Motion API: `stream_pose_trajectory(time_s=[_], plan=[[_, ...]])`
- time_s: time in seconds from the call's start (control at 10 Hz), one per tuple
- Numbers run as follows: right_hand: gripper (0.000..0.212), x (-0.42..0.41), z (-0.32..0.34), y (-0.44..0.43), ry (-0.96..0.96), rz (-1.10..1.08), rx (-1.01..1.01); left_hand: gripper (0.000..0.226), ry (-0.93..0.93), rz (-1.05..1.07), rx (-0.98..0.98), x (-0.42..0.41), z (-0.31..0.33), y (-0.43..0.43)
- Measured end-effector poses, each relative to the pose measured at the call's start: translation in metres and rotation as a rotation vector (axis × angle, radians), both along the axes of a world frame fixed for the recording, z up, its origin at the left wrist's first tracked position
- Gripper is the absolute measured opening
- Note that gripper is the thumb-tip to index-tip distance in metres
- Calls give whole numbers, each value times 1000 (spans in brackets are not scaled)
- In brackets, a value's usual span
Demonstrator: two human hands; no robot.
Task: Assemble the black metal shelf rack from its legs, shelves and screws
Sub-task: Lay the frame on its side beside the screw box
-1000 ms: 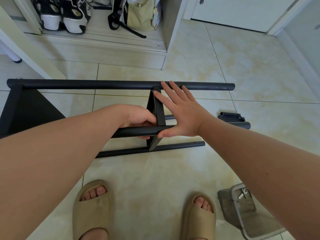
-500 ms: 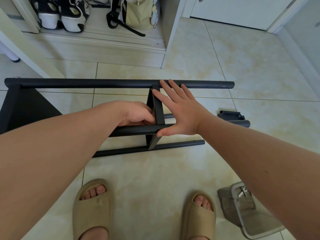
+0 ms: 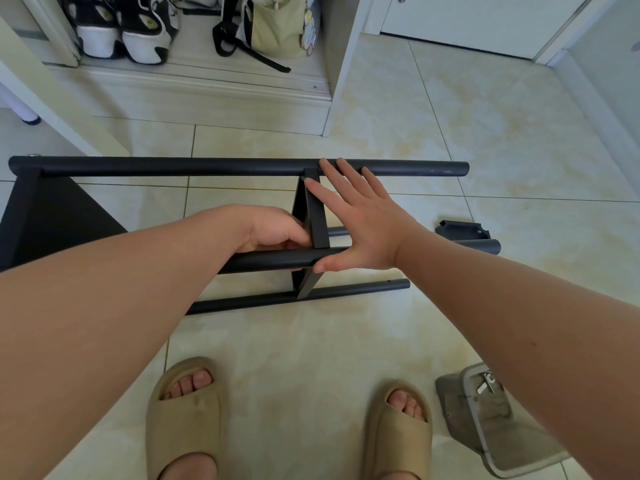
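While we stand in tan slippers (image 3: 187, 407) on the floor (image 3: 311, 341), the black rack (image 3: 346, 289) lies sideways beyond our toes; our left hand (image 3: 277, 230) grips its raised front leg (image 3: 270, 262), our right hand (image 3: 360, 230) presses open-fingered against the shelf (image 3: 317, 220), fingertips (image 3: 325, 164) touching the far leg (image 3: 207, 167).

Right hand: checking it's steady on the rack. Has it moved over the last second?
No. The right hand stays flat against the shelf, fingertips over the far leg.
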State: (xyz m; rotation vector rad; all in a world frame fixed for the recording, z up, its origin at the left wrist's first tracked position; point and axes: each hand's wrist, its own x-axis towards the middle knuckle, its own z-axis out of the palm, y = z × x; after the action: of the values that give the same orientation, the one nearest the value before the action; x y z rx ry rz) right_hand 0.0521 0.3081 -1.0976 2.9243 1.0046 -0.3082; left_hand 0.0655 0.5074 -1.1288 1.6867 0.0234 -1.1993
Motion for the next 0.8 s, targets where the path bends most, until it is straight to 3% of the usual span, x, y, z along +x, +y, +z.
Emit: stream_pose_trajectory(time_s=[0.3,0.6,0.8], plan=[[125,0,-1,0,-6,0,10,19,-147,20,5,-1,1,0],[125,0,0,-1,-3,-4,13,15,68,-11,-88,-1,1,1],[125,0,0,0,-4,-2,12,20,-103,9,-28,0,-2,2]])
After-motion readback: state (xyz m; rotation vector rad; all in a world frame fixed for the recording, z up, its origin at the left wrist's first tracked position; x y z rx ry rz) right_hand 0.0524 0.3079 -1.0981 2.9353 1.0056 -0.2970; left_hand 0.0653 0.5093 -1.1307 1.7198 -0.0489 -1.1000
